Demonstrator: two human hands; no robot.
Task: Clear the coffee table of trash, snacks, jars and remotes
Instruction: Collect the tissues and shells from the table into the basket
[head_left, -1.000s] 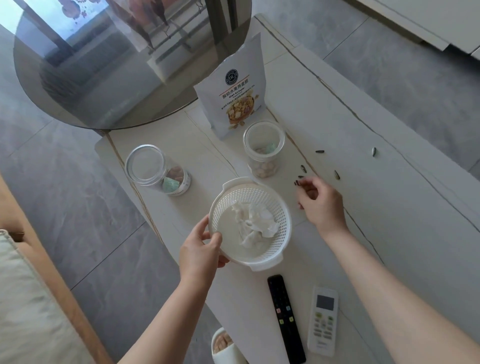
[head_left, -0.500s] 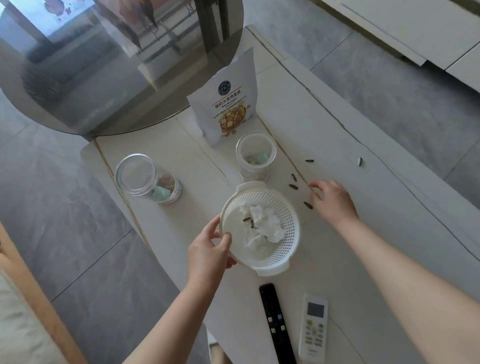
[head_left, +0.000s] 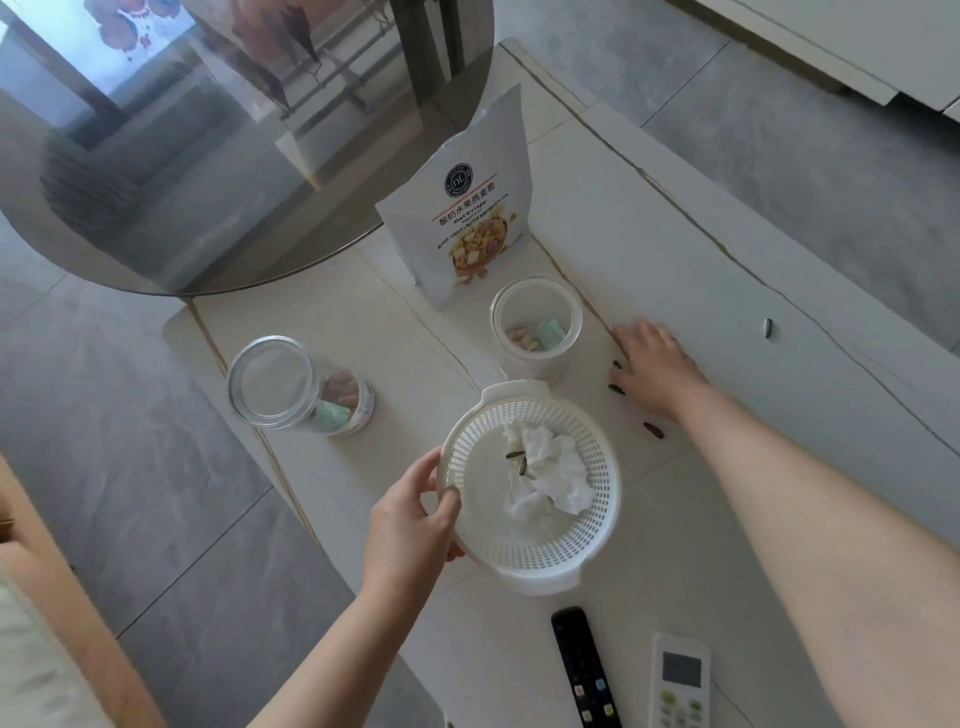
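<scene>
Left hand gripping basket, white table, grey floor

you had a perforated white plastic basket with crumpled paper tissue, clear glossy jars and a smooth matt surface.

Left hand gripping, right hand flat.

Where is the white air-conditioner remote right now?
In the head view the white remote lies on the coffee table at the bottom edge, just right of the black remote, below the white basket.
</scene>
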